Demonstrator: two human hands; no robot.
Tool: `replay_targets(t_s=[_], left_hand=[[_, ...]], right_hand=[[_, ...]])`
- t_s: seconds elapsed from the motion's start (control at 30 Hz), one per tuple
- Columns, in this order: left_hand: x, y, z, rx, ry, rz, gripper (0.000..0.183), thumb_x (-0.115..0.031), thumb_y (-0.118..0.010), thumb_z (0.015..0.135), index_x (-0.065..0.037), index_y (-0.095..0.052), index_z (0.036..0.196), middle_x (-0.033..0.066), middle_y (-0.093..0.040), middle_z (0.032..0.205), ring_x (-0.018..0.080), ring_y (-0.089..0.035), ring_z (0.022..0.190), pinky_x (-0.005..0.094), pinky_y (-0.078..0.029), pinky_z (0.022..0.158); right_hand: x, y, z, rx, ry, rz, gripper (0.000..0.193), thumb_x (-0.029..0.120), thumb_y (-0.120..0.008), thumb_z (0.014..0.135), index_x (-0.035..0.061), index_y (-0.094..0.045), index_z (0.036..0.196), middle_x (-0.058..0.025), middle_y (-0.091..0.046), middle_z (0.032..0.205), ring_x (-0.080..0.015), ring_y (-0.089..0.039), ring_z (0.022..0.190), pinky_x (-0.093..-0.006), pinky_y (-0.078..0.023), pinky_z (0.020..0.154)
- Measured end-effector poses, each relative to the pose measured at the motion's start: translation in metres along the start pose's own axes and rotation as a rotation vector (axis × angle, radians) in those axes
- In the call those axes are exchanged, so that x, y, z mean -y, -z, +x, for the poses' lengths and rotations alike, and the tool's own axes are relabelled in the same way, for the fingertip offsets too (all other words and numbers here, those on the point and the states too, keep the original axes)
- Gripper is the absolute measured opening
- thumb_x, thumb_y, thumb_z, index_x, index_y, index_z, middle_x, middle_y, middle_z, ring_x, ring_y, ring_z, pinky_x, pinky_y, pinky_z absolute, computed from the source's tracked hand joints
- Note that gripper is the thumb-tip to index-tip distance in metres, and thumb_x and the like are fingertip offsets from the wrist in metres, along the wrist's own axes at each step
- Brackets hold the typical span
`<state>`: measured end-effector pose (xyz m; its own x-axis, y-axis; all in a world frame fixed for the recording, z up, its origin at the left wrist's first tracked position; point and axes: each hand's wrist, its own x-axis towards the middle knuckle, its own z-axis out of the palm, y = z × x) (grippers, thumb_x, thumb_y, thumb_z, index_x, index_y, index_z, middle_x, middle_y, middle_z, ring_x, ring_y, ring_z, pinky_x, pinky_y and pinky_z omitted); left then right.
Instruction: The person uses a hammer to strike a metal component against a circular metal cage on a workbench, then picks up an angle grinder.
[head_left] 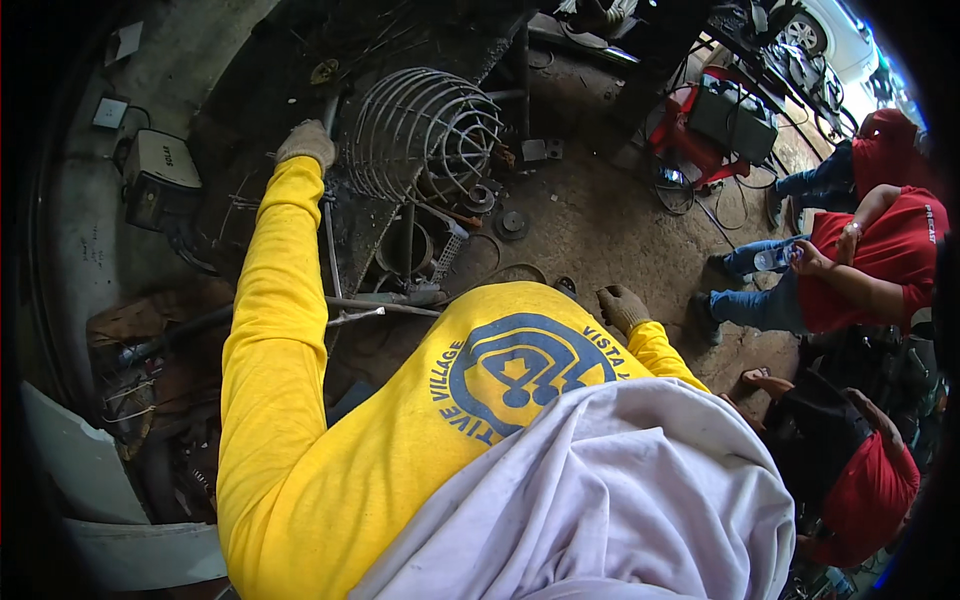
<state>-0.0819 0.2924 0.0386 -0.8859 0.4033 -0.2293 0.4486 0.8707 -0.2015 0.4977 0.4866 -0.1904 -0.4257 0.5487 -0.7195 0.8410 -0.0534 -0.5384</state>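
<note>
1. Grey metal cage [420,135] is sitting at the edge of the dark tabletop [270,85].
2. The gloved left hand [306,146] is reaching just beside it, fingers bending inward; around what, I cannot tell.
3. The gloved right hand [623,308] is hanging over the floor [590,225]; whether its fingers are holding anything, I cannot tell.

A bright yellow long-sleeved shirt [300,480] fills much of the lower left and centre, creased along the left sleeve [285,250]. Its front carries a dark blue rounded emblem [515,375] — curved bands around a yellow star shape — ringed by dark lettering. A pale lavender cloth [620,490] drapes in deep folds across the lower centre. The left hand [307,145], upper left, wears a light beige glove; the right hand [624,306], right of centre, a darker brownish one.
</note>
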Motion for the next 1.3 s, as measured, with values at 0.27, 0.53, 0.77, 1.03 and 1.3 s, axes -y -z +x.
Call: replay_targets(t_s=[0.27, 0.53, 0.77, 1.03, 1.3], left_hand=[[-0.014, 0.021, -0.028, -0.098, -0.026, -0.117, 0.044, -0.03, -0.056, 0.097, -0.012, -0.06, 0.136, 0.0193, -0.061, 0.138, 0.0381, -0.057, 0.13, 0.0476, -0.048, 0.107], [-0.055, 0.02, -0.063, -0.444, -0.202, -0.544, 0.06, -0.058, -0.054, 0.095, -0.014, -0.059, 0.136, 0.0186, -0.061, 0.137, 0.0375, -0.059, 0.126, 0.0468, -0.05, 0.104], [-0.08, -0.02, -0.06, -0.605, -0.142, -0.676, 0.069, -0.07, -0.047, 0.094, -0.018, -0.055, 0.138, 0.0231, -0.07, 0.119, 0.0417, -0.066, 0.112, 0.0488, -0.053, 0.094], [-0.078, -0.023, -0.062, -0.628, -0.156, -0.8, 0.061, -0.06, -0.058, 0.093, -0.011, -0.064, 0.129, 0.0206, -0.07, 0.121, 0.0408, -0.065, 0.113, 0.0443, -0.052, 0.096], [-0.082, -0.017, -0.067, -0.629, -0.096, -0.891, 0.048, -0.042, -0.063, 0.097, -0.004, -0.068, 0.125, 0.0213, -0.067, 0.128, 0.0365, -0.063, 0.122, 0.0393, -0.047, 0.104]], right_hand=[[0.006, -0.006, -0.008, -0.011, 0.038, -0.064, 0.051, 0.043, -0.06, 0.097, -0.0004, -0.067, 0.123, -0.0147, -0.073, 0.098, -0.0222, -0.071, 0.076, -0.0354, -0.056, 0.066], [0.002, -0.003, -0.014, 0.054, -0.058, -0.128, 0.055, 0.047, -0.055, 0.096, 0.0016, -0.067, 0.124, -0.0174, -0.072, 0.112, -0.0288, -0.069, 0.097, -0.0381, -0.053, 0.083], [-0.021, -0.006, -0.005, 0.032, -0.23, 0.182, 0.054, 0.044, -0.058, 0.097, -0.0015, -0.065, 0.125, -0.0154, -0.073, 0.108, -0.0262, -0.069, 0.087, -0.0358, -0.055, 0.079], [-0.102, -0.001, 0.033, 0.123, 0.454, -0.674, 0.04, 0.033, -0.056, 0.097, 0.0047, -0.063, 0.124, -0.0226, -0.071, 0.106, -0.039, -0.069, 0.098, -0.0429, -0.056, 0.081], [-0.116, 0.092, 0.131, 0.286, -0.427, 0.345, 0.054, 0.044, -0.053, 0.098, -0.002, -0.063, 0.125, -0.0189, -0.072, 0.103, -0.0302, -0.072, 0.086, -0.0412, -0.056, 0.076]])
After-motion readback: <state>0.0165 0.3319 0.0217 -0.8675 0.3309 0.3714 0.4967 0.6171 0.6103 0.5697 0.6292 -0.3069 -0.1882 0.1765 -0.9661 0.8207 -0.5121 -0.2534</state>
